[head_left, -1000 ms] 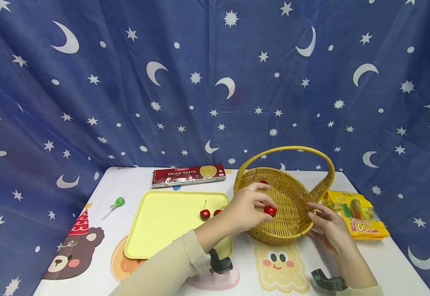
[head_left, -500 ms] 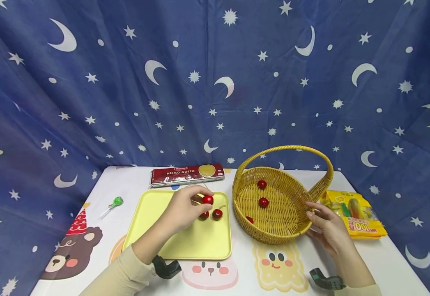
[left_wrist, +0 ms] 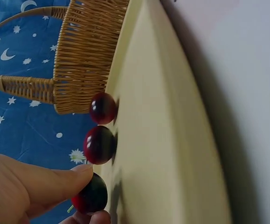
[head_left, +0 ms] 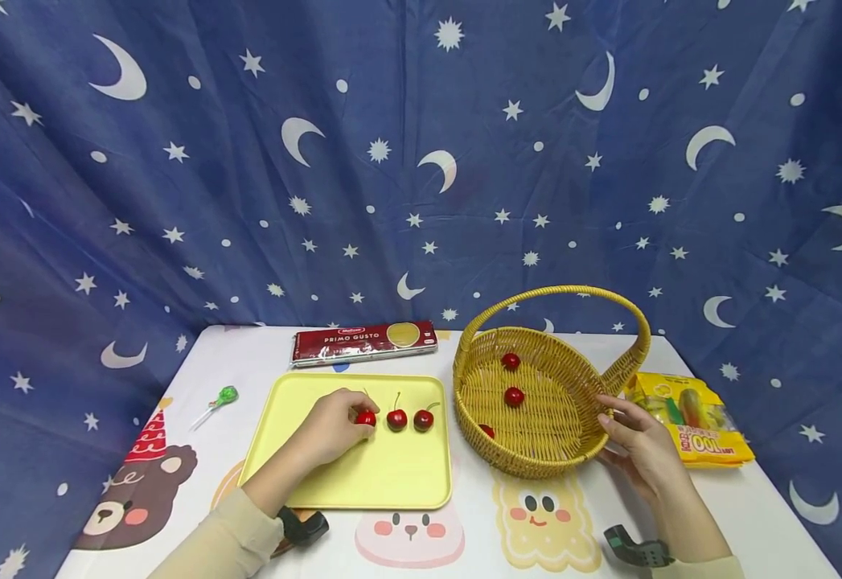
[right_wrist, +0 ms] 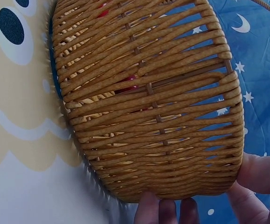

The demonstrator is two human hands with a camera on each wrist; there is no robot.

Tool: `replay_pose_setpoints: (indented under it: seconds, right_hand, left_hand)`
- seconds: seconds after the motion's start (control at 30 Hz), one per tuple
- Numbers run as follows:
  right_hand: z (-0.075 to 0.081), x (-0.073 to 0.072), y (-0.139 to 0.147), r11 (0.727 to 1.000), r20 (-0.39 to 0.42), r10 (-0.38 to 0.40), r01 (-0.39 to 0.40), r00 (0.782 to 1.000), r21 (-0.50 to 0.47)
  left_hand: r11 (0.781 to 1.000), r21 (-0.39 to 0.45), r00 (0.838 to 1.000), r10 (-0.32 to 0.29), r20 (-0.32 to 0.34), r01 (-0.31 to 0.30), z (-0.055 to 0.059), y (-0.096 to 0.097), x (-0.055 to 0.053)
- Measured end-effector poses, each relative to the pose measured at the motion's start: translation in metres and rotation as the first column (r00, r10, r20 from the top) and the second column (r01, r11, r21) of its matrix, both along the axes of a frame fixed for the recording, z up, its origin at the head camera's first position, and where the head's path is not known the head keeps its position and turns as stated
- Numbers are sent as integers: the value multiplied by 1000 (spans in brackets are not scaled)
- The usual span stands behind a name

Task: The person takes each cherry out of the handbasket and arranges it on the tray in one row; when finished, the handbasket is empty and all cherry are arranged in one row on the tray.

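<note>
Cherry [head_left: 367, 418] pinched in left hand [head_left: 334, 426] at tray [head_left: 384, 478]; right hand [head_left: 641, 442] loosely touching basket [head_left: 515, 461]. Light pinch best; avoid neighbouring cherries [head_left: 396, 420].

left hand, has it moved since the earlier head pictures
Yes, the left hand has gone leftward, from over the basket to the unmoved yellow tray, where it pinches a cherry.

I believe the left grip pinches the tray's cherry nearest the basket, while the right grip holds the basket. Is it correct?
No: the left grip pinches the cherry farthest from the basket, not nearest, as the head view shows. The right grip does hold the basket.
</note>
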State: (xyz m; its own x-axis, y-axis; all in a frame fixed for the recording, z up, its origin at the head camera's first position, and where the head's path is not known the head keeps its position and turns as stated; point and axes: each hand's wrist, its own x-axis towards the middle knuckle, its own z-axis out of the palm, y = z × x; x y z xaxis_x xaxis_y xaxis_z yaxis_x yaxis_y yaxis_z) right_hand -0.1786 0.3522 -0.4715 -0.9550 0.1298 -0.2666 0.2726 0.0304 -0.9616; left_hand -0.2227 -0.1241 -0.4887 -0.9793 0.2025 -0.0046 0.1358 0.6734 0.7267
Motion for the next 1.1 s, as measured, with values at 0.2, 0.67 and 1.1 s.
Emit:
replay_pose_setpoints:
  seconds: [0.2,0.67,1.1]
  right_hand:
    - [0,-1,-2,1000,4,0,0,1000,4]
    - [1,-3,-1,1000,-3,7,-7,1000,2]
    - [0,0,0,1000,-12,7,-7,1000,4]
  left_hand:
    - [999,-32,1000,2,0,-2,-2,5,-2]
    - [999,-36,999,30,42,-28,2,0,-4]
    - [998,67,996,15,-89,-9,42,23,5]
